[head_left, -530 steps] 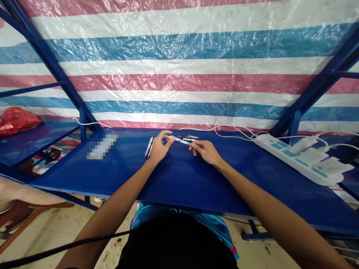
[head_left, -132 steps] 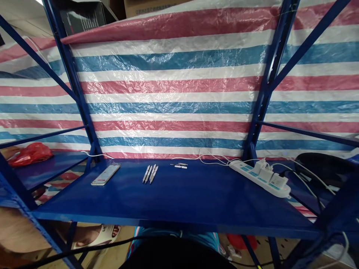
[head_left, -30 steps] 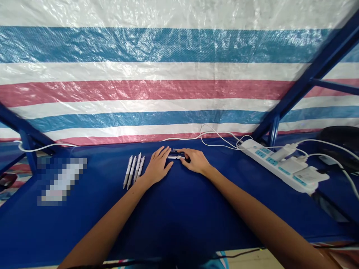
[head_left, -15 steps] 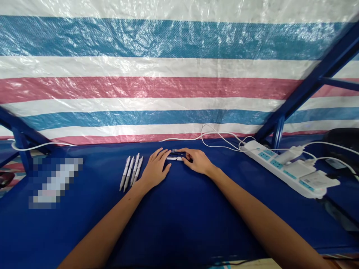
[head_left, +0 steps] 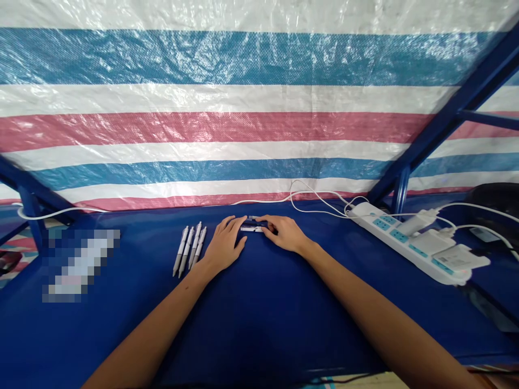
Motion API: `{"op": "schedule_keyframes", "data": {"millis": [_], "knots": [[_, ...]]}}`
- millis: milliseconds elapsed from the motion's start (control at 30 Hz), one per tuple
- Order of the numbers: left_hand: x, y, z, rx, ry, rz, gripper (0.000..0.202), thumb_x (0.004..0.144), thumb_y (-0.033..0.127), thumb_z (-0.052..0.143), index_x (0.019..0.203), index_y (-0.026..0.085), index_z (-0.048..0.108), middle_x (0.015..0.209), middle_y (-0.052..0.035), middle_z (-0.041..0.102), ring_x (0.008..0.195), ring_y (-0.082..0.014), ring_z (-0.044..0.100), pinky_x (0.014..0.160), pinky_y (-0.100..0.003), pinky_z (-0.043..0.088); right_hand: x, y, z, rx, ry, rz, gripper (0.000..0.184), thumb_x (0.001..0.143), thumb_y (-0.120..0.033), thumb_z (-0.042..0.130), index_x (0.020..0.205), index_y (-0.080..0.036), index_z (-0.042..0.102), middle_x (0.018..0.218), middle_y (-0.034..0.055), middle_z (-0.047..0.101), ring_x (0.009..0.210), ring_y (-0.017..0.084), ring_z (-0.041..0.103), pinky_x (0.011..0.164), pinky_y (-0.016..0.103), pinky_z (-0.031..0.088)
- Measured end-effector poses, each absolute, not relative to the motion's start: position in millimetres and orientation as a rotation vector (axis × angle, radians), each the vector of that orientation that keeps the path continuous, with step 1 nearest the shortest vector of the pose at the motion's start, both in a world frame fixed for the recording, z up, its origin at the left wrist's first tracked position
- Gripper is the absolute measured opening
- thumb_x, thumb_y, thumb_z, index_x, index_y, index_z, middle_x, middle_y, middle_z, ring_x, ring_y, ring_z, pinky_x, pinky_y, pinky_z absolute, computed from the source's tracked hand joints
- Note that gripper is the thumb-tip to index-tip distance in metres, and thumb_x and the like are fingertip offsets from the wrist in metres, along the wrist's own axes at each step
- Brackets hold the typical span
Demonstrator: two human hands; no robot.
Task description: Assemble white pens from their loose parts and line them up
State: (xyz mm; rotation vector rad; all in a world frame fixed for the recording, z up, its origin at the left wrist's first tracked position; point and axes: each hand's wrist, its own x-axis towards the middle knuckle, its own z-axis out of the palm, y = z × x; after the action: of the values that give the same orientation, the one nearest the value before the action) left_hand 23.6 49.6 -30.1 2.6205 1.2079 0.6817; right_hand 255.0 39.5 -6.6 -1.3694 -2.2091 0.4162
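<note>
Compared with the last half second, almost nothing has moved; the larger change is from a few seconds ago, when no hands were in view and the parts lay uncovered. Now both hands are at the parts [head_left: 251, 229], a white piece with darker ones behind it, lying on the bench [head_left: 259, 302] to the right of the four pens [head_left: 186, 249]. The left hand [head_left: 223, 243], just right of the pens, lies flat with its fingers stretched out and thumb apart, its fingertips by the parts' left end. The right hand [head_left: 284, 232], farther right of the pens, curls thumb and forefinger at the other end; whether it pinches a part or only touches, I cannot tell. The work in hand seems to centre on the parts, framed between the hands, while the pens lie side by side, held by neither. Well right of the pens sits a power strip [head_left: 399, 235]; to their left, a pixelated thing [head_left: 83, 265].
</note>
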Motion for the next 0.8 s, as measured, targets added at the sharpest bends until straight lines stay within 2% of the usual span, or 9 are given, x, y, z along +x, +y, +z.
{"op": "schedule_keyframes", "data": {"millis": [200,333,667,800], "knots": [[23.6,48.1,-25.7,2.628,1.167,0.617,0.057,0.102,0.037,0.04,0.156,0.019,0.032,0.156,-0.0122,0.045,0.148,-0.0301,0.032,0.119,-0.052,0.034,256.0,38.8,-7.3,-1.318,-2.192,0.396,0.028,0.086,-0.016,0.062,0.112,-0.02,0.072,0.068,-0.0024,0.058,0.06,0.012,0.052,0.062,0.023,0.036],[23.5,47.5,-23.5,2.628,1.13,0.522,0.06,0.104,0.04,0.036,0.159,0.02,0.025,0.155,-0.0114,0.047,0.15,-0.0303,0.03,0.12,-0.053,0.031,256.8,38.7,-8.3,-1.288,-2.228,0.365,0.027,0.084,-0.015,0.064,0.108,-0.021,0.074,0.068,-0.0025,0.057,0.06,0.012,0.05,0.061,0.023,0.034],[22.9,48.7,-26.3,2.625,1.149,0.584,0.057,0.103,0.038,0.039,0.157,0.023,0.03,0.153,-0.0108,0.049,0.143,-0.0299,0.037,0.117,-0.052,0.035,256.1,36.8,-4.5,-1.343,-2.248,0.346,0.022,0.086,-0.016,0.065,0.104,-0.022,0.075,0.067,-0.0022,0.055,0.06,0.012,0.049,0.061,0.023,0.033],[24.1,48.2,-25.1,2.607,1.191,0.633,0.055,0.103,0.034,0.038,0.156,0.021,0.033,0.156,-0.0117,0.045,0.146,-0.0287,0.035,0.118,-0.051,0.034,256.9,36.4,-4.0,-1.355,-2.242,0.333,0.02,0.087,-0.018,0.063,0.102,-0.021,0.075,0.068,-0.0012,0.055,0.06,0.012,0.05,0.061,0.024,0.034]]}}
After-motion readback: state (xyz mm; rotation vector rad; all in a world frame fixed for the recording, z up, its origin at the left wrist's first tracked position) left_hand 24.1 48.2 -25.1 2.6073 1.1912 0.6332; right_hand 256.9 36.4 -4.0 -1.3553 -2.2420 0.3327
